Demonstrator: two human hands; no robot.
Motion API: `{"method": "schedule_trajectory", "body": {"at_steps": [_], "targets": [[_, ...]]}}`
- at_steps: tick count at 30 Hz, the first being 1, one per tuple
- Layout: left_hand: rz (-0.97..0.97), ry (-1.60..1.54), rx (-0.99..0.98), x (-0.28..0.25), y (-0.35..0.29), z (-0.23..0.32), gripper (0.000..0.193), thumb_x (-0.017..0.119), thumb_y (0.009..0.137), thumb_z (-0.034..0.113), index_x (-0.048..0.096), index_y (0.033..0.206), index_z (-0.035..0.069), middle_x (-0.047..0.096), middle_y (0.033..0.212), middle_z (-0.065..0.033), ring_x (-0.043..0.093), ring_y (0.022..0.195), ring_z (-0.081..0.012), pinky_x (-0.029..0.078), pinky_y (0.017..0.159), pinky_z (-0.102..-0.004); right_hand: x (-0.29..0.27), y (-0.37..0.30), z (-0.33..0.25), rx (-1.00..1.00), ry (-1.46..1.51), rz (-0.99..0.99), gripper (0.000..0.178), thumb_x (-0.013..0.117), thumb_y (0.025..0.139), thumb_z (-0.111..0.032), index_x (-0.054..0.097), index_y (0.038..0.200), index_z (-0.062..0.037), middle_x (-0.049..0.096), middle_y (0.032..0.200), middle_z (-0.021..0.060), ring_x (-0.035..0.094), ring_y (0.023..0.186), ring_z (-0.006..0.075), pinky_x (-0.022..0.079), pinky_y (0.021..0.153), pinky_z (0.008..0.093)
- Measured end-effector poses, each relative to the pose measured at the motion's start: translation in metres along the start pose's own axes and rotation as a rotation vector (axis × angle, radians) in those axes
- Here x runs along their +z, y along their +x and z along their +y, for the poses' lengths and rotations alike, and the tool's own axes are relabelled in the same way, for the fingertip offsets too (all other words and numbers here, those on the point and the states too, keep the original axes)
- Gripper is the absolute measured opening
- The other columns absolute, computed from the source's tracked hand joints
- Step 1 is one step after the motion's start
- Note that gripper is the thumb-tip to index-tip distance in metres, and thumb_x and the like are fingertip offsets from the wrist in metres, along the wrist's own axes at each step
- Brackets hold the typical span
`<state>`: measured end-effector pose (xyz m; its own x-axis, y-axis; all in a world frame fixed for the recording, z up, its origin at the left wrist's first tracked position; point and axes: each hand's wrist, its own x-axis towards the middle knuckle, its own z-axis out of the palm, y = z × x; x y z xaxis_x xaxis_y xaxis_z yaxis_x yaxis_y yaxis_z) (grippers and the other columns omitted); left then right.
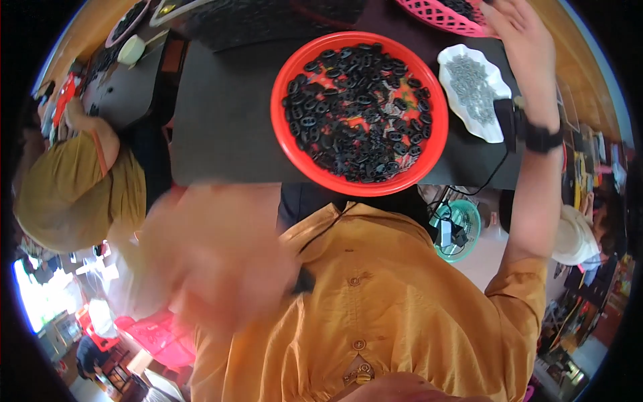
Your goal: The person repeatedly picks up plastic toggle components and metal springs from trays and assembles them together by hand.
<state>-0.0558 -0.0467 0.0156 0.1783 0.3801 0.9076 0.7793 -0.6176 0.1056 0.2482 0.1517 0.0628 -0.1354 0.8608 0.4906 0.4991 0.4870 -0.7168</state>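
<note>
Tabletop (pixel 221 127), dark. Tray (pixel 277 117), round, red, hub of this clock. Basket (pixel 447 23), pink lattice, between one and two o'clock; presumably light, flexible, best held by its rim. Dish (pixel 489 128), white, scalloped, three o'clock, bearing small silvery-clear bits (pixel 472 84). Right hand (pixel 521 30), two o'clock, at the basket's edge; grip cannot be told. Left hand (pixel 214 254), between seven and eight, blurred; finger state likewise indeterminable. Oval pieces (pixel 335 147), black, holed, in tray: likely light, stiff, slippery; pinch by edges.

The right hand (pixel 517 27) is at the rim of a pink basket (pixel 447 20); the left hand (pixel 221 264) is a blur before the mustard shirt (pixel 402 288). On the dark surface (pixel 221 114), a red tray (pixel 278 117) of black parts (pixel 341 137) stands beside a white dish (pixel 494 132) of silvery pieces (pixel 472 84).
</note>
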Motion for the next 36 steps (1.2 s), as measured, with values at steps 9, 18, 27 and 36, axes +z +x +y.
{"method": "schedule_trajectory", "body": {"at_steps": [9,18,27,36], "targets": [[0.759,-1.339,0.098,-0.020,0.047,0.044,0.009,0.049,0.090,0.010,0.058,0.091,0.013,0.055,0.073,0.0063,0.055,0.063,-0.0069,0.037,0.049,-0.0198,0.038,-0.023,0.015,-0.406,-0.541,-0.489,0.013,0.064,0.083,-0.013,0.069,0.094,-0.0063,0.067,0.087,0.0065,0.064,0.075,0.0204,0.051,0.070,0.0313],[0.802,-1.568,0.101,-0.009,0.034,0.020,0.010,0.049,0.091,0.013,0.058,0.095,0.013,0.057,0.078,0.0032,0.057,0.067,-0.0109,0.043,0.057,-0.0273,0.066,-0.030,0.013,-0.465,-0.825,-0.715,0.012,0.060,0.079,-0.010,0.071,0.085,-0.0107,0.058,0.081,0.0076,0.063,0.077,0.0285,0.051,0.066,0.0399],[0.102,-1.242,-0.955,0.017,-0.007,0.003,0.014,0.058,0.082,-0.009,0.056,0.094,-0.003,0.060,0.075,-0.0044,0.056,0.060,-0.0127,0.043,0.055,-0.0230,0.070,-0.033,0.004,-0.431,-0.798,-0.742,0.011,0.056,0.075,-0.011,0.061,0.068,-0.0042,0.059,0.074,0.0125,0.062,0.070,0.0325,0.051,0.061,0.0438],[-0.405,-0.631,-0.840,0.064,-0.012,-0.002,0.016,0.072,0.082,0.009,0.063,0.094,0.003,0.061,0.077,-0.0029,0.054,0.057,-0.0111,0.043,0.051,-0.0247,0.066,-0.071,-0.057,-0.368,-0.261,-0.720,0.011,0.067,0.067,-0.003,0.060,0.074,-0.0069,0.057,0.075,0.0095,0.059,0.066,0.0299,0.049,0.057,0.0389]]}}
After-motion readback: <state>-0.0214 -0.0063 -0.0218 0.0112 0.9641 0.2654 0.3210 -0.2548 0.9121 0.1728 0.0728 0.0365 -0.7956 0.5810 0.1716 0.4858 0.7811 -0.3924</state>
